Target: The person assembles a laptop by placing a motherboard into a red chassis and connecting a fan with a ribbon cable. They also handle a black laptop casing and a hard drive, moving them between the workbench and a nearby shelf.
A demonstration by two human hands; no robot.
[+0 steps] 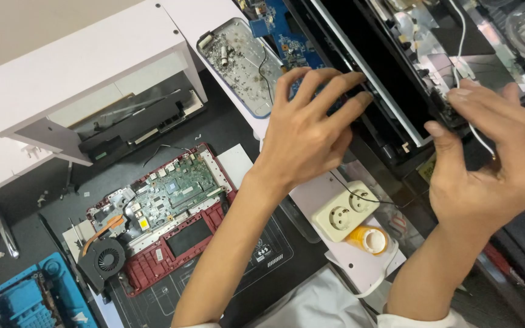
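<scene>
Left hand [305, 136] rests spread on the black flat screen panel [384, 67] at twelve o'clock while right hand [487, 164] pinches its thin white cable [464, 36], which a hard tug could tear.

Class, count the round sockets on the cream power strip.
2: both on the cream plastic power strip, one socket nearer the left hand's wrist, one socket nearer the dark laptop chassis. None seems hidden.

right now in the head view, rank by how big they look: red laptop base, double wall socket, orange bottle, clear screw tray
1. red laptop base
2. clear screw tray
3. double wall socket
4. orange bottle

The tray lies farther from the camera, so its true size is unsure.
</scene>
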